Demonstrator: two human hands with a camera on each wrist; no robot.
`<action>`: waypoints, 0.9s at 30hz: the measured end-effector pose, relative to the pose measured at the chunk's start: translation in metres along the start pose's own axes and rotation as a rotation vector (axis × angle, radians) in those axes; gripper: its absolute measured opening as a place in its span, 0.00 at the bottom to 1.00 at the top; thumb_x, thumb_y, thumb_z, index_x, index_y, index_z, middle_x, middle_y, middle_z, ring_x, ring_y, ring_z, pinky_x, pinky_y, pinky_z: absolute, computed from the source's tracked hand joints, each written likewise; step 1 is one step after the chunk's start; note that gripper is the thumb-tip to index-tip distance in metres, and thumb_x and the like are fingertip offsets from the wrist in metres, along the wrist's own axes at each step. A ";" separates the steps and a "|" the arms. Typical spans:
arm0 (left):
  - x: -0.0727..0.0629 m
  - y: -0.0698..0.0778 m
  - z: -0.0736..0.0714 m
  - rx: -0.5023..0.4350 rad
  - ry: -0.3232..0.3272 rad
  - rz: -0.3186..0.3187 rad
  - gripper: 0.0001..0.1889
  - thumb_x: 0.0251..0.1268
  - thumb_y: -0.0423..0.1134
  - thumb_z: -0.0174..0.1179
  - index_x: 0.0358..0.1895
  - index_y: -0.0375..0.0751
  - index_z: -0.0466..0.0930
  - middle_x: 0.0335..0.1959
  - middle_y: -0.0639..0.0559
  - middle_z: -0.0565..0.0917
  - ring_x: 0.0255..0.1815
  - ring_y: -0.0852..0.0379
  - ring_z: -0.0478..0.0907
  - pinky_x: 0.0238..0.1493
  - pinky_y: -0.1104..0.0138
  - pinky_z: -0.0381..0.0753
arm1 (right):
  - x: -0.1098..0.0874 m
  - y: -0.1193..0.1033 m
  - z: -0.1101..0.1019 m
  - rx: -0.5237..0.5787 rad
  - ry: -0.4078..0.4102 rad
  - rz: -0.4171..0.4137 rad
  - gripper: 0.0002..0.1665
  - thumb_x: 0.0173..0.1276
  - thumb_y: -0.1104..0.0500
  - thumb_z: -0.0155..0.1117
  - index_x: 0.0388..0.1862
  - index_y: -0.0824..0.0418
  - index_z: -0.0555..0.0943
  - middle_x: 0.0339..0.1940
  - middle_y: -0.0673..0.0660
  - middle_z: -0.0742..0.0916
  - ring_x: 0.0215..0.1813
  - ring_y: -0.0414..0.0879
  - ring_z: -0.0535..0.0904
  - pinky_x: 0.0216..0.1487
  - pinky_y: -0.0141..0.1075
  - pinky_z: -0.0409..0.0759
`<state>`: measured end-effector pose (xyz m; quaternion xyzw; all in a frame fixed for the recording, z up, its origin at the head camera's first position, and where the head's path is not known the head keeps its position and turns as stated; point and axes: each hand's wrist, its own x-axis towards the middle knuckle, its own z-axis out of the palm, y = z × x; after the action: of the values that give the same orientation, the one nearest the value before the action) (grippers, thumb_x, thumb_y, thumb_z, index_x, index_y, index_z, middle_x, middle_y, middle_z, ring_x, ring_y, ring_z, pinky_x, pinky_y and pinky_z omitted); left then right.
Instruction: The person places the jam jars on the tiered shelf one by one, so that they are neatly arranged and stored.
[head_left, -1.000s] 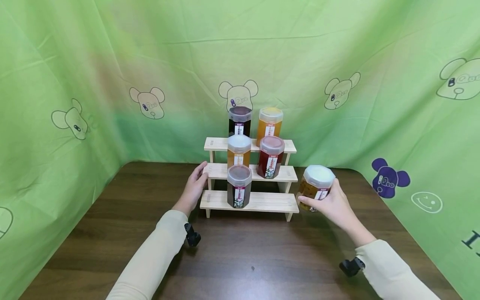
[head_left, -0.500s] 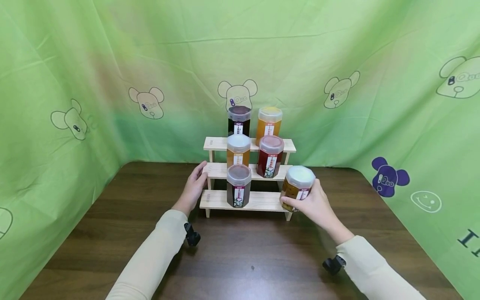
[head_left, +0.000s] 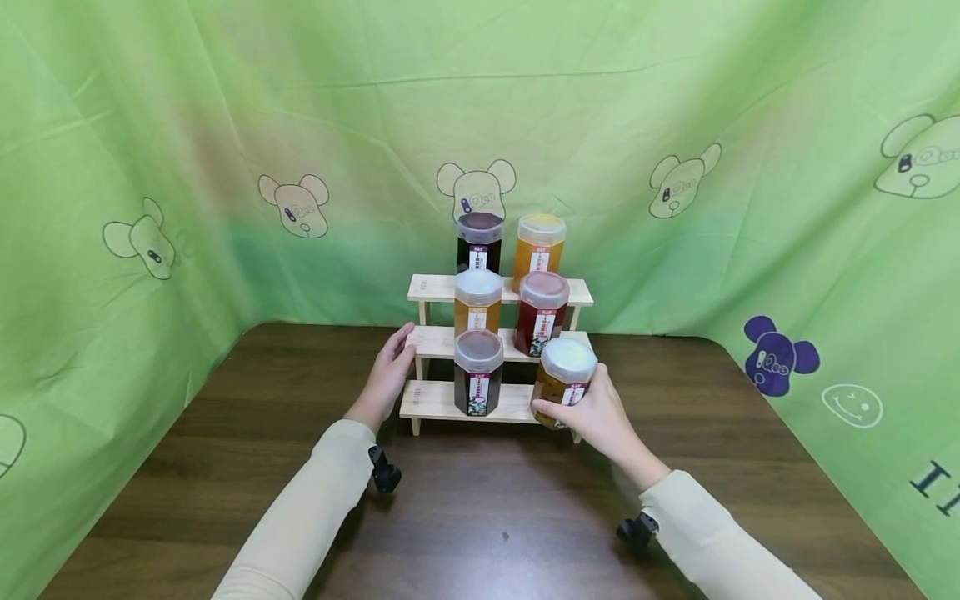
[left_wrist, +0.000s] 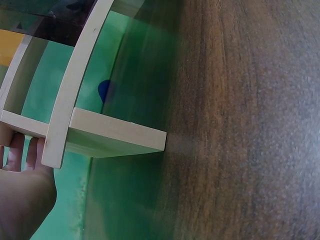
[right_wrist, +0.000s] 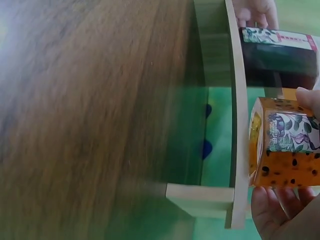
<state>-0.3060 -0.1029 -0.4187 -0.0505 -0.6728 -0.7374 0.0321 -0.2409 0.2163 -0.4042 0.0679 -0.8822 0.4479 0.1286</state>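
Observation:
My right hand (head_left: 596, 417) holds a hexagonal jar (head_left: 557, 387) with a whitish lid, its amber filling dotted with dark seeds, thumb and fingers on opposite sides. The jar is upright, its base right at the lowest board of a three-step wooden stand (head_left: 420, 404), at the right end. In the right wrist view the seeded jar (right_wrist: 292, 167) lies close over the board. A dark jar (head_left: 477, 387) stands left of it on the same step. My left hand (head_left: 387, 375) grips the stand's left end at the middle step, fingers (left_wrist: 15, 152) partly hidden behind the wood.
An orange jar (head_left: 472, 317) and a red jar (head_left: 540, 327) stand on the middle step. A black-purple jar (head_left: 480, 242) and a yellow-orange jar (head_left: 538, 250) are on top. A green printed cloth (head_left: 360, 125) surrounds the brown table (head_left: 450, 508).
My right hand has carried the seeded jar leftward, from beside the stand to the right end of its lowest step. My left hand has stayed at the stand's left end.

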 end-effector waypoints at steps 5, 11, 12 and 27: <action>0.001 -0.001 -0.001 -0.017 -0.014 -0.002 0.27 0.82 0.35 0.43 0.79 0.39 0.55 0.78 0.40 0.57 0.76 0.47 0.57 0.74 0.54 0.59 | 0.000 -0.002 0.008 0.032 0.019 -0.018 0.59 0.47 0.51 0.86 0.68 0.69 0.59 0.58 0.67 0.74 0.61 0.61 0.74 0.62 0.54 0.73; 0.003 -0.001 -0.001 -0.031 -0.016 -0.010 0.27 0.82 0.34 0.42 0.80 0.39 0.54 0.79 0.40 0.55 0.77 0.47 0.55 0.74 0.54 0.59 | 0.001 -0.004 0.015 0.036 0.030 -0.038 0.60 0.47 0.52 0.86 0.69 0.68 0.58 0.60 0.67 0.75 0.62 0.60 0.73 0.65 0.55 0.71; 0.002 -0.001 -0.001 -0.030 -0.014 -0.011 0.27 0.81 0.34 0.42 0.79 0.39 0.54 0.79 0.40 0.56 0.77 0.48 0.55 0.74 0.54 0.59 | 0.001 -0.004 0.016 0.033 0.031 -0.036 0.59 0.47 0.52 0.86 0.69 0.68 0.58 0.60 0.67 0.75 0.62 0.60 0.73 0.65 0.54 0.71; -0.001 0.001 0.001 -0.006 0.001 0.003 0.27 0.80 0.34 0.43 0.79 0.38 0.56 0.77 0.41 0.59 0.76 0.49 0.58 0.74 0.54 0.61 | -0.001 -0.007 0.027 0.024 0.040 -0.037 0.58 0.47 0.53 0.86 0.67 0.70 0.59 0.59 0.68 0.73 0.62 0.61 0.71 0.65 0.54 0.70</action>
<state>-0.3048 -0.1021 -0.4181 -0.0509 -0.6703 -0.7396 0.0333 -0.2430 0.1906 -0.4139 0.0765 -0.8726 0.4573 0.1537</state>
